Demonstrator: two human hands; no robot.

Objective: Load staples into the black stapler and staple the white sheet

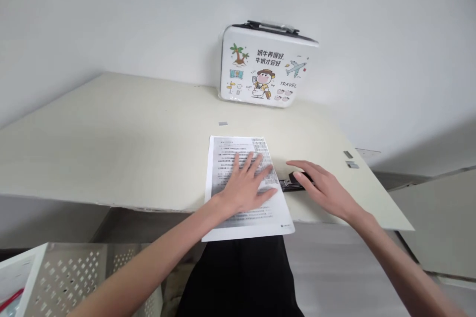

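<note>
The left hand (pixel 246 185) lies flat on a printed sheet of paper (pixel 253 222) at the near edge of the desk (pixel 148 148), its fingers spread wide. Just right of it, the right hand (pixel 329 190) is over a black stapler (pixel 290 184) by the paper's right edge, thumb and forefinger parted, though whether they grip it I cannot tell; a white case (pixel 260 67) stands far back against the wall (pixel 148 15).
</note>
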